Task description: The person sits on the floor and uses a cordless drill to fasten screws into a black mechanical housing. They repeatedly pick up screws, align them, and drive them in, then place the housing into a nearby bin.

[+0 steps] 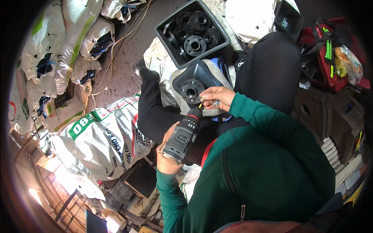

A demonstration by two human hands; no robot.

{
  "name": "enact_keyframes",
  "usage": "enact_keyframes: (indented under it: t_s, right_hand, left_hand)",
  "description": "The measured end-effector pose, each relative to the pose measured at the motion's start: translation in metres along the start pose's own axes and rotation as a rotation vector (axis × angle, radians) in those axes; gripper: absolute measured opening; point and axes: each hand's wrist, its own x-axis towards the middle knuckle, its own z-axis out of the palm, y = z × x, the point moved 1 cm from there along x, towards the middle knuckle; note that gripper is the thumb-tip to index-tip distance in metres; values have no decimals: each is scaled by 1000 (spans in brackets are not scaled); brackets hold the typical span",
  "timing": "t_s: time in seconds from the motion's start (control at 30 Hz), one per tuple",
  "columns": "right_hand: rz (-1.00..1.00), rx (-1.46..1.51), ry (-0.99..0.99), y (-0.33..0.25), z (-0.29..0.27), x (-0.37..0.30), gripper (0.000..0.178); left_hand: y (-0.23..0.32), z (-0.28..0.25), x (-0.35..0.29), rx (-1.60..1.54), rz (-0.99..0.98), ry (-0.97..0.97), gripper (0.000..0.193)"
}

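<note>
drill held close to the black flanged part, small screws in the right hand

the step in hand seems to be fastening, or preparing to fasten, the black flanged part (191, 92), which lies in the middle of the frame, on the person's lap. the left hand (166, 157) has its fingers wrapped around the drill (180, 139), whose nose points up toward the part. the right hand (221, 97) pinches narrowly beside the drill's tip and holds small silver screws (216, 103); i cannot tell if its fingertips touch the bit. in my judgement, the next move calls for lining up the bit with a hole in the flange and keeping the part steady.

about room: the black bin (204, 56) has its rim just above the part, the legs (272, 66) border both sides, and a white sack (116, 139) fills the left of the frame. the freer way seems to be toward the lower middle.
</note>
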Motion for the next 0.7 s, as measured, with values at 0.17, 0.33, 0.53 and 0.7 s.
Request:
enact_keyframes:
  t_s: [0.17, 0.33, 0.53, 0.7]
  right_hand:
    - [-4, 5, 109, 6, -2, -4, 30]
    - [-34, 28, 351, 15, -16, 1, 28]
    - [-76, -154, 375, 18, -22, 12, 29]
    - [-152, -240, 406, 14, -14, 22, 34]
  left_hand:
    - [2, -3, 7, -50, -28, 17, 45]
    - [0, -3, 16, -135, -155, 27, 42]
    - [-8, 2, 28, -104, -200, -64, 38]
    - [-7, 0, 34, -71, -159, -37, 41]
